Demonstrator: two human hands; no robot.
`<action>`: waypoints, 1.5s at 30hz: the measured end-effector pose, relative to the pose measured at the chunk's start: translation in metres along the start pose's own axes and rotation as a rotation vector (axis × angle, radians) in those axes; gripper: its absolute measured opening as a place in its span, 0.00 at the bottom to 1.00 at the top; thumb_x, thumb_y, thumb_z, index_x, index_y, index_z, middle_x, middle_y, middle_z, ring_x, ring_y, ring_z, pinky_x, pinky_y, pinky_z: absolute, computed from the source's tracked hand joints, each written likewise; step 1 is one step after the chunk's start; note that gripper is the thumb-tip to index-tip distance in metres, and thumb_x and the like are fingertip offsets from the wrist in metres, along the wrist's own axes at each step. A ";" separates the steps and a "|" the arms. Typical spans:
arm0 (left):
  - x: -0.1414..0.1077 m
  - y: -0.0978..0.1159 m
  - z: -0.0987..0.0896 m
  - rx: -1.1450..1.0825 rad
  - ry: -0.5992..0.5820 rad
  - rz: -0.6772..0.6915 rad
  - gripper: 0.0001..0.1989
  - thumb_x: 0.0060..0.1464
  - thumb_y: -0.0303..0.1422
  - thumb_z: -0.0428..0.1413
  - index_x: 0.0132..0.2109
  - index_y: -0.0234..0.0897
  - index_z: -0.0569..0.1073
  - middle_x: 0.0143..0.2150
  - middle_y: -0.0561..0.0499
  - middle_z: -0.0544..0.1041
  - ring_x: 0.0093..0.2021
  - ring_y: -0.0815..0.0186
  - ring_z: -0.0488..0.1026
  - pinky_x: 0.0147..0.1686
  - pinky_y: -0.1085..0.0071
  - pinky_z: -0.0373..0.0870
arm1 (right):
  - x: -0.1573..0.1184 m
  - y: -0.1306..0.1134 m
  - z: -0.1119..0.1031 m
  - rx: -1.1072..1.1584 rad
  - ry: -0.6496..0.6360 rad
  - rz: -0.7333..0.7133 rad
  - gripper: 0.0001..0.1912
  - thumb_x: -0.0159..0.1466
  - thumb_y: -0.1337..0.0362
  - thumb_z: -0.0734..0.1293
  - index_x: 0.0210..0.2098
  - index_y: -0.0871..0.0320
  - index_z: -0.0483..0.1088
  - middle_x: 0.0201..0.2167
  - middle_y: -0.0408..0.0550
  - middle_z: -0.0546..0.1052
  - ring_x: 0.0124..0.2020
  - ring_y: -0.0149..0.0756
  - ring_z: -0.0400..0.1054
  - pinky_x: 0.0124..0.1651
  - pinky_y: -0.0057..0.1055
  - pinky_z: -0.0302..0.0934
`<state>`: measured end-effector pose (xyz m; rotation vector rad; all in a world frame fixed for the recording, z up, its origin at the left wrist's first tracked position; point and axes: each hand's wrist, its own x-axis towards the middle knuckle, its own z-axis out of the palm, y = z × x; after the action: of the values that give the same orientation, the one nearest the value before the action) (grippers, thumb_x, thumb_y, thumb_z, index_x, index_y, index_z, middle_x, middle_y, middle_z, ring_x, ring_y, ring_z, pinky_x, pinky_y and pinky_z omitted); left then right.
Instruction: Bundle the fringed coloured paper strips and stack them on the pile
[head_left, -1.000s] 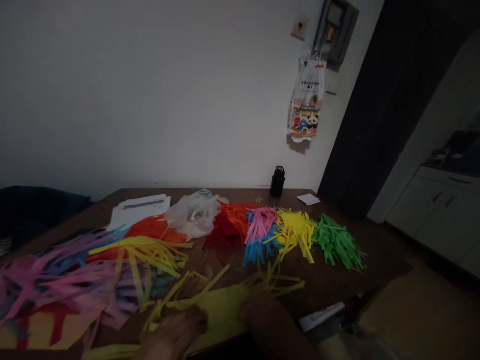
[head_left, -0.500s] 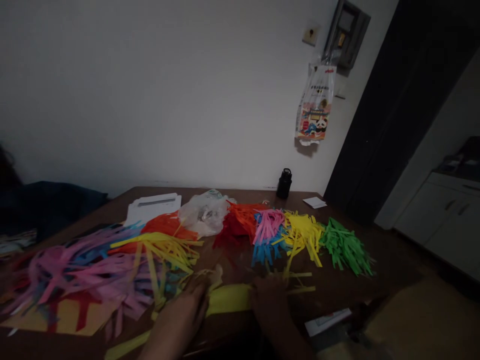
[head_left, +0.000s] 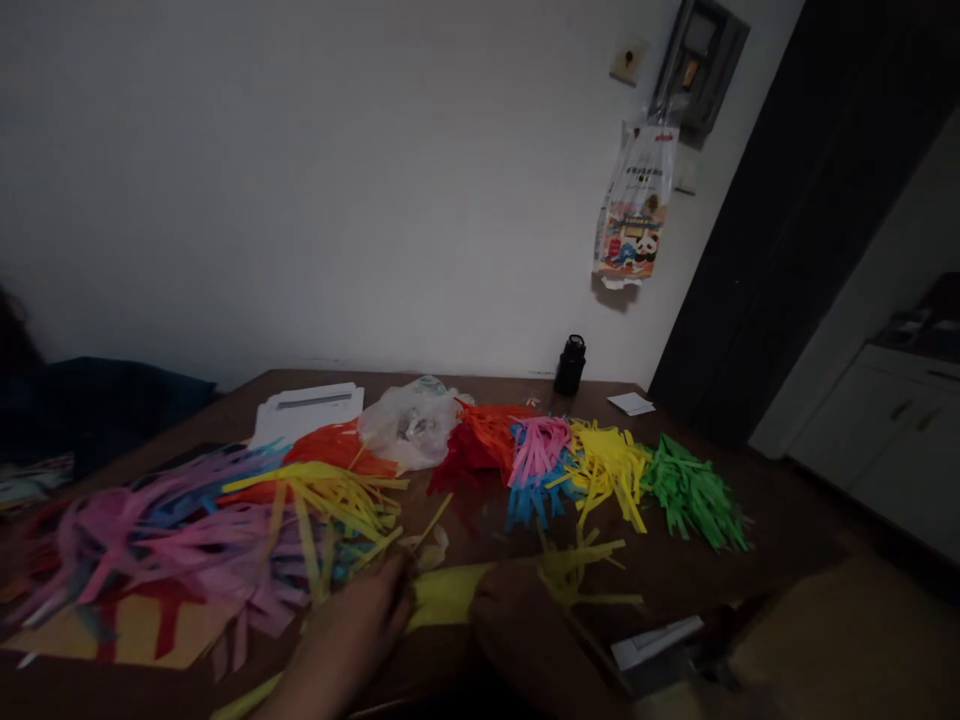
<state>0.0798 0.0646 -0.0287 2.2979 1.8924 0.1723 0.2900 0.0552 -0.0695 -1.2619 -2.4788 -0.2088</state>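
A band of yellow paper (head_left: 444, 597) lies low over the near table edge, its ends cut into strips that stick out to both sides. My left hand (head_left: 369, 622) is closed on its left part, fingers bent and partly in shadow. Closed on the right part is my right hand (head_left: 517, 618), with yellow strips (head_left: 581, 565) fanning out beyond it. Beside my left hand spreads a pile of yellow paper strips (head_left: 330, 495). A large heap of pink-purple strips (head_left: 187, 545) lies farther left.
Along the table (head_left: 480, 530) sit red strips (head_left: 469, 455), a pink-and-blue tassel (head_left: 541, 445), a yellow tassel (head_left: 609, 460) and a green tassel (head_left: 694, 495). Behind them are a clear plastic bag (head_left: 412, 425), white paper sheets (head_left: 306, 412) and a black bottle (head_left: 571, 366).
My right hand has slid left along the yellow paper, nearer my left hand. More yellow strips now show to its right, and one strip stands up beside my left hand.
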 end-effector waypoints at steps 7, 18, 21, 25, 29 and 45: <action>0.002 -0.001 0.052 0.003 0.465 0.473 0.15 0.46 0.24 0.55 0.41 0.45 0.77 0.46 0.50 0.81 0.50 0.52 0.74 0.52 0.51 0.60 | 0.001 -0.003 -0.006 0.076 -0.044 -0.053 0.03 0.63 0.72 0.67 0.32 0.59 0.71 0.34 0.46 0.76 0.37 0.36 0.68 0.41 0.30 0.57; -0.017 0.003 0.027 -0.091 0.364 0.502 0.12 0.54 0.28 0.55 0.46 0.42 0.74 0.46 0.48 0.80 0.46 0.55 0.74 0.49 0.57 0.64 | 0.010 -0.008 0.008 -0.047 0.114 -0.062 0.09 0.62 0.70 0.70 0.27 0.57 0.69 0.27 0.43 0.73 0.31 0.36 0.66 0.32 0.32 0.53; -0.010 -0.005 0.038 -0.017 0.335 0.491 0.10 0.55 0.24 0.51 0.36 0.42 0.75 0.37 0.50 0.80 0.40 0.57 0.75 0.47 0.56 0.63 | 0.010 -0.008 0.013 -0.047 0.153 -0.113 0.11 0.62 0.67 0.71 0.25 0.57 0.68 0.27 0.42 0.72 0.31 0.35 0.65 0.31 0.32 0.51; -0.005 -0.031 0.055 0.008 0.339 0.519 0.09 0.55 0.26 0.55 0.38 0.46 0.77 0.36 0.53 0.82 0.39 0.59 0.76 0.48 0.57 0.62 | -0.003 0.003 0.009 -0.013 0.143 -0.113 0.08 0.60 0.66 0.74 0.27 0.57 0.71 0.29 0.40 0.74 0.33 0.33 0.66 0.31 0.30 0.51; -0.016 -0.045 0.054 -0.099 0.303 0.498 0.09 0.60 0.34 0.54 0.44 0.51 0.77 0.43 0.55 0.82 0.44 0.60 0.77 0.47 0.60 0.63 | -0.015 0.017 0.007 0.051 0.134 -0.061 0.05 0.61 0.68 0.73 0.33 0.55 0.73 0.34 0.39 0.76 0.37 0.33 0.67 0.39 0.29 0.55; 0.000 -0.005 0.025 0.008 0.125 0.169 0.16 0.57 0.23 0.48 0.43 0.40 0.78 0.49 0.43 0.79 0.52 0.51 0.73 0.48 0.54 0.65 | 0.013 -0.004 0.001 0.075 0.145 0.008 0.04 0.60 0.70 0.72 0.32 0.56 0.73 0.36 0.44 0.77 0.41 0.37 0.70 0.48 0.34 0.60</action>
<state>0.0801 0.0643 -0.0539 2.5067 1.7542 0.3364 0.2790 0.0628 -0.0654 -1.1826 -2.3365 -0.1955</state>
